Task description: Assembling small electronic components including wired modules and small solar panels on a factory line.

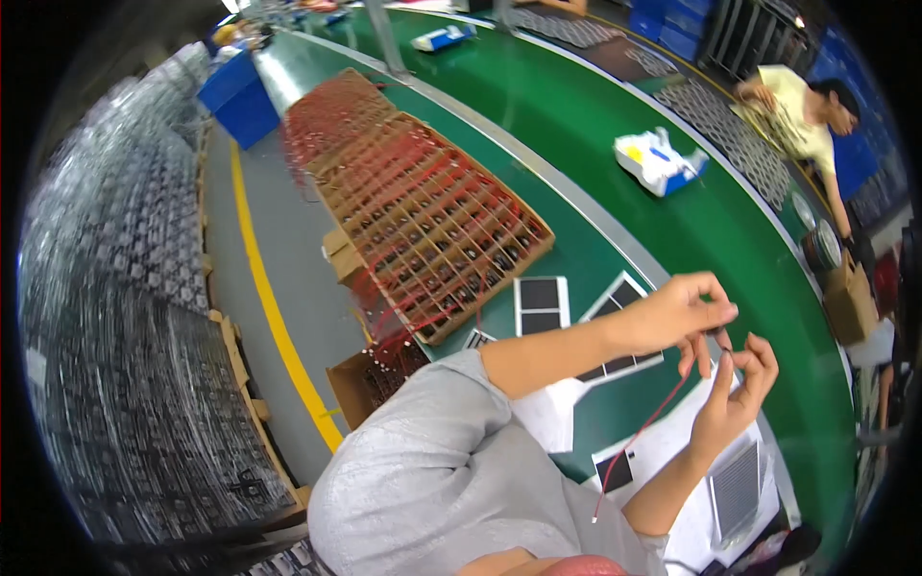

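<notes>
We see thin red wire [645, 422], top end pinched between left hand [677, 312] and right hand [735, 394], hanging slack down-left above green worktop [576, 125], free end loose.

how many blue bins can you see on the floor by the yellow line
1: a blue bin at the far end of the yellow line, left of the cardboard trays. Others may be hidden.

Between our left hand [672, 312] and right hand [735, 389] we see a thin red wire [645, 422] trailing down toward our grey sleeve [432, 470]. Under both hands lies a green table [576, 115] with white paper sheets [672, 451] and dark panels edged in white [541, 304]. Beyond the left hand sits a brown cardboard grid [423, 211], laced with red wires (dark parts in its cells). Further off, a yellow line [274, 317] crosses the grey floor [298, 269].
</notes>
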### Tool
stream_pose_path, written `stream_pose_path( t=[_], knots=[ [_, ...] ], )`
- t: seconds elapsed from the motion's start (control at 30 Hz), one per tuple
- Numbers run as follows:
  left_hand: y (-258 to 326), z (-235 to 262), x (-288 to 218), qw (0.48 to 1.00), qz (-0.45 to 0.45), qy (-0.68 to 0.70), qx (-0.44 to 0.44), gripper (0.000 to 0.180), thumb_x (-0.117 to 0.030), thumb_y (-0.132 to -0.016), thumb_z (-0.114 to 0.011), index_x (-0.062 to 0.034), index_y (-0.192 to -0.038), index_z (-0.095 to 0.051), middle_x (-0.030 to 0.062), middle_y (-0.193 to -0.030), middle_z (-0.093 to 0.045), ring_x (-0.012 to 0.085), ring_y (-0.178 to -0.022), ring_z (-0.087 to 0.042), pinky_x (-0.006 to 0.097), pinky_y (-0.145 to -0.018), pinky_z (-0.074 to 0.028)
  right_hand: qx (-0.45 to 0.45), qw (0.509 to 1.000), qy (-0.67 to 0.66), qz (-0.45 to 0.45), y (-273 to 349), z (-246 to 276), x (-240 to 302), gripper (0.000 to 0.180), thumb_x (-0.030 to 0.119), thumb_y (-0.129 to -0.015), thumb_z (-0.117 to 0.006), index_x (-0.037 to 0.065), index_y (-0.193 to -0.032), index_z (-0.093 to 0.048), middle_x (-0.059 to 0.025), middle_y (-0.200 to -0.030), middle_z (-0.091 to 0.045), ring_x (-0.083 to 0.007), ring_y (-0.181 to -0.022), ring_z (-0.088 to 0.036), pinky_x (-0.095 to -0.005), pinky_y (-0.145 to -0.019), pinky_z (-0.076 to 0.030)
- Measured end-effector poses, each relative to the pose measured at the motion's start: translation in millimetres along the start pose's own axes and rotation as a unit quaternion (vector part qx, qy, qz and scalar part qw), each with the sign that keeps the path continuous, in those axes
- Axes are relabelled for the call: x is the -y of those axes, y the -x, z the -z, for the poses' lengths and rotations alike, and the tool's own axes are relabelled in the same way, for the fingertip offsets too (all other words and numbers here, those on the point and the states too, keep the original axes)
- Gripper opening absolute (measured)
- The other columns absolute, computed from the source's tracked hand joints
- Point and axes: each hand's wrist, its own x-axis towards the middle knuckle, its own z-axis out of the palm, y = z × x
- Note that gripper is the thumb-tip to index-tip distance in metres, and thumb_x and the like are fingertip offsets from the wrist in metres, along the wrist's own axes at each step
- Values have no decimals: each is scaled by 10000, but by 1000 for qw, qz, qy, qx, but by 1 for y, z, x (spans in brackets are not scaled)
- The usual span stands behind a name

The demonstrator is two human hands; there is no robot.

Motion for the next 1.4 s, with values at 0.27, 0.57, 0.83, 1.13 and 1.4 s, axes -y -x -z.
stream_pose_path(
  t=[0.27,0.57,0.83,1.13,1.4],
  knots=[
    [2,-2,-5,998,58,-27,17,242,-224,-867,-477,-5,-911,-384,177,-751,-570,235,-482,-590,264,-345,-441,72,886,-412,-199,-5,0,-12,51,36,-780,-542,-8,-803,-530,-91,-1100,-437,-131,-873,-480,-243,-718,-418],
    [2,-8,6,997,24,-58,51,203,-201,-886,-426,-9,-943,-392,166,-716,-553,253,-472,-591,265,-342,-454,88,819,-491,-284,-1,7,-7,55,31,-769,-532,-2,-813,-538,-81,-1077,-481,-86,-724,-438,-211,-660,-375],
    [3,-11,11,999,-8,-26,28,189,-166,-878,-444,-4,-951,-380,152,-749,-538,258,-516,-600,282,-366,-475,87,813,-507,-273,1,4,-9,75,42,-795,-527,-12,-848,-528,-113,-1102,-474,-179,-957,-482,-300,-829,-396],
    [7,-15,6,999,-22,-21,23,214,-146,-846,-511,9,-902,-375,180,-772,-570,215,-522,-601,247,-354,-445,82,835,-482,-253,3,-1,-12,98,74,-809,-513,-22,-820,-499,-154,-1125,-483,-148,-868,-511,-248,-749,-431],
    [6,-17,4,989,-62,-127,49,188,-118,-832,-526,25,-902,-425,158,-842,-596,203,-562,-614,248,-392,-472,72,895,-388,-209,4,7,-15,142,94,-816,-496,-33,-877,-509,-192,-1129,-484,-179,-881,-540,-262,-740,-451]
  ],
)
